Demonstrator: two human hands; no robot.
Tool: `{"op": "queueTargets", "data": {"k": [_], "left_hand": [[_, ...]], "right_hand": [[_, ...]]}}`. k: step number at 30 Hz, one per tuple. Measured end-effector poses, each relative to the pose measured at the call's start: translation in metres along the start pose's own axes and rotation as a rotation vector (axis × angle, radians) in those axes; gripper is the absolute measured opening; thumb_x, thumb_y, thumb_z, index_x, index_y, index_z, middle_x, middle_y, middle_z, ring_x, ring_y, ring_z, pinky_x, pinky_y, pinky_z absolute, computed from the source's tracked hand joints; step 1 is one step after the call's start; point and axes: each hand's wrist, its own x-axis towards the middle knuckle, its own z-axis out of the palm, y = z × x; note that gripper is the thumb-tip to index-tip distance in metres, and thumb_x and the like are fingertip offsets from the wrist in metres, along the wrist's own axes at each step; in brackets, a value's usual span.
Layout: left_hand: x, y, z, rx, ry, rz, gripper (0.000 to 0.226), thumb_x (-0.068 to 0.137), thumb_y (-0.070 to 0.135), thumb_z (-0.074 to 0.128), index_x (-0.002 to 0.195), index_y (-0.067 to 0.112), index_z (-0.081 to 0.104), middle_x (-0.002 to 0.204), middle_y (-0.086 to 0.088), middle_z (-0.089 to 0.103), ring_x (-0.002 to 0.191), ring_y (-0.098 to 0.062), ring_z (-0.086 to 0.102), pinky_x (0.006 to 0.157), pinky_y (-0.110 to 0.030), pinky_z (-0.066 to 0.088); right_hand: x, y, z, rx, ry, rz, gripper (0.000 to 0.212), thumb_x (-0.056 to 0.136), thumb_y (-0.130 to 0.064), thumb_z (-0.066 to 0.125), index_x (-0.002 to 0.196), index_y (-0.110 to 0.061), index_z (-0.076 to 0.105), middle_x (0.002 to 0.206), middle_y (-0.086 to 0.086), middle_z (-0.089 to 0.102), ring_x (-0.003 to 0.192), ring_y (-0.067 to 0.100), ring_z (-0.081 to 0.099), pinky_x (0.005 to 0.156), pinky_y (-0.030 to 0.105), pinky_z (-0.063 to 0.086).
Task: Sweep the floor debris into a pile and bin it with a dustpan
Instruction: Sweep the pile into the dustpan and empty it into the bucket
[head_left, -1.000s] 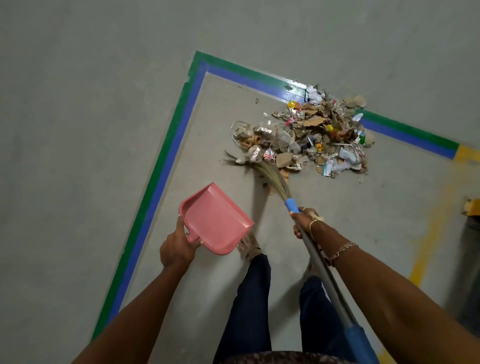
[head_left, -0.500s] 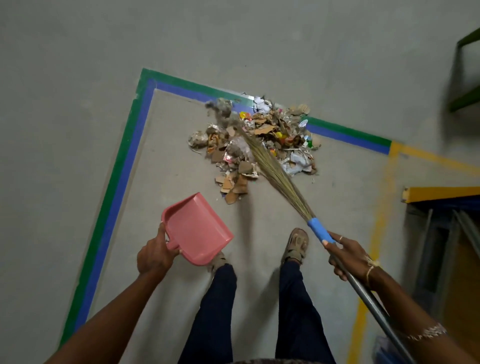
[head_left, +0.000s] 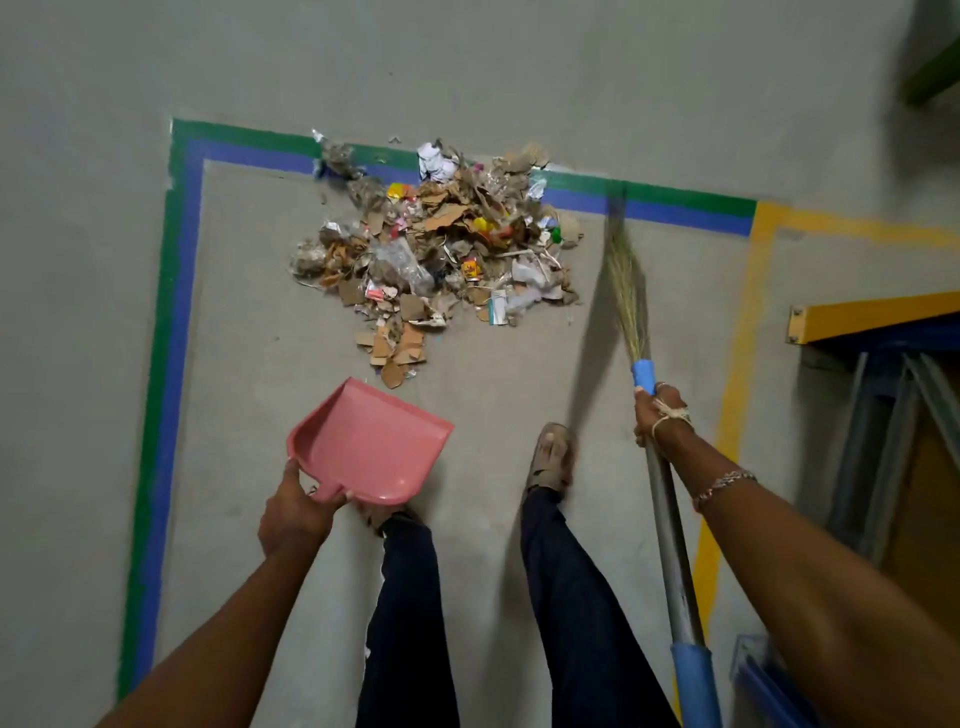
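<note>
Two hands hold tools. The left hand (head_left: 296, 512) curls its fingers round the pink dustpan (head_left: 371, 447) handle, near the trash pile (head_left: 436, 249) on the floor (head_left: 519, 78) by the green and blue tape (head_left: 176, 312). The right hand (head_left: 660, 415) grips the broom (head_left: 626, 291) stick, bristles beside the pile. The bits look light and loose, so they may scatter. A yellow rack (head_left: 878, 314) stands close on the right.

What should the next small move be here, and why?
Probably lower the dustpan until its lip meets the floor at the near edge of the pile. The left hand grips its handle; it is empty and short of the nearest cardboard scraps, while the right hand holds the broom, bristles beside the pile's right side, placed to push debris in.
</note>
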Motion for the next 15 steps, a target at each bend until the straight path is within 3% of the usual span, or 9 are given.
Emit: {"op": "queueTargets", "data": {"k": [3, 5, 7, 9, 12, 15], "left_hand": [[-0.01, 0.023, 0.025, 0.023, -0.033, -0.035, 0.105, 0.069, 0.066, 0.083, 0.153, 0.029, 0.032, 0.119, -0.015, 0.072, 0.105, -0.042, 0.067, 0.085, -0.053, 0.057], [-0.018, 0.035, 0.036, 0.05, -0.053, -0.019, 0.108, 0.067, 0.07, 0.081, 0.153, 0.031, 0.03, 0.117, -0.012, 0.073, 0.101, -0.04, 0.069, 0.081, -0.051, 0.059], [-0.027, 0.047, 0.042, 0.082, -0.066, -0.003, 0.108, 0.066, 0.07, 0.081, 0.153, 0.032, 0.03, 0.115, -0.011, 0.074, 0.099, -0.039, 0.069, 0.078, -0.049, 0.06], [-0.034, 0.058, 0.044, 0.093, -0.072, 0.005, 0.105, 0.067, 0.066, 0.083, 0.153, 0.032, 0.031, 0.115, -0.01, 0.074, 0.101, -0.039, 0.068, 0.079, -0.048, 0.059], [-0.038, 0.067, 0.042, 0.112, -0.071, -0.005, 0.105, 0.069, 0.062, 0.084, 0.154, 0.029, 0.032, 0.118, -0.011, 0.073, 0.107, -0.04, 0.067, 0.083, -0.047, 0.056], [-0.037, 0.074, 0.036, 0.1, -0.068, -0.001, 0.103, 0.073, 0.06, 0.083, 0.155, 0.025, 0.032, 0.12, -0.013, 0.072, 0.11, -0.04, 0.066, 0.084, -0.047, 0.054]], "right_hand": [[0.025, 0.011, -0.001, -0.084, -0.071, 0.015, 0.031, 0.099, -0.032, 0.049, 0.103, -0.002, 0.056, 0.065, 0.017, 0.059, 0.053, 0.035, 0.06, 0.06, 0.045, 0.057], [0.026, 0.019, 0.002, -0.235, -0.136, -0.071, 0.032, 0.1, -0.038, 0.048, 0.103, -0.008, 0.057, 0.087, 0.02, 0.066, 0.075, 0.04, 0.067, 0.065, 0.039, 0.054], [0.019, 0.026, 0.003, -0.289, -0.228, -0.149, 0.026, 0.1, -0.042, 0.047, 0.105, -0.018, 0.055, 0.096, 0.017, 0.065, 0.082, 0.04, 0.066, 0.058, 0.035, 0.052], [0.007, 0.032, 0.001, -0.283, -0.295, -0.215, 0.027, 0.1, -0.043, 0.047, 0.115, -0.022, 0.055, 0.098, 0.014, 0.065, 0.082, 0.038, 0.066, 0.057, 0.034, 0.051], [-0.018, 0.047, -0.011, -0.255, -0.306, -0.306, 0.049, 0.1, -0.049, 0.046, 0.143, -0.025, 0.047, 0.113, 0.009, 0.067, 0.096, 0.033, 0.066, 0.076, 0.033, 0.05], [-0.044, 0.064, -0.033, -0.274, -0.297, -0.348, 0.056, 0.099, -0.051, 0.045, 0.151, -0.03, 0.038, 0.123, 0.006, 0.066, 0.1, 0.029, 0.065, 0.08, 0.031, 0.047]]}}
